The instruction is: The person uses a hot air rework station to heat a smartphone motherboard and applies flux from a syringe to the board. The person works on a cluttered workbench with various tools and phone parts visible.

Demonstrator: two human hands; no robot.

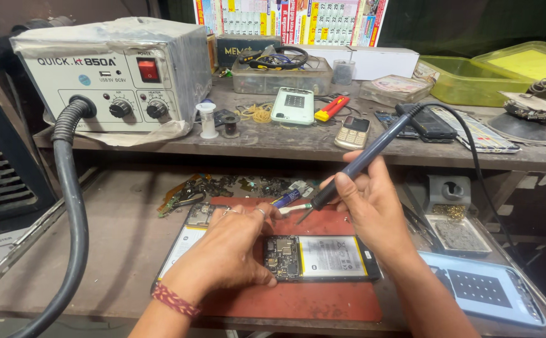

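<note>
Right hand (373,206) was closed in a pen grip round a dark soldering iron (360,164), tip angled down toward the middle of the red mat (323,300); its cord ran up over the shelf edge. Left hand (229,247) lay palm-down, fingers loosely curled, pressing on an opened phone (320,256); it appeared to pin the phone rather than grasp it. The phone lay flat at the mat's centre, back off, circuit board beside the left hand's fingertips, pale battery toward the right. A second opened phone (188,235) lay partly under the left wrist, at the mat's left edge. A light-blue phone cover (486,291) sat at the bench's right front corner. On the shelf's left end stood a grey rework station (110,75), its ribbed hose (72,206) hanging past the bench's left edge.
</note>
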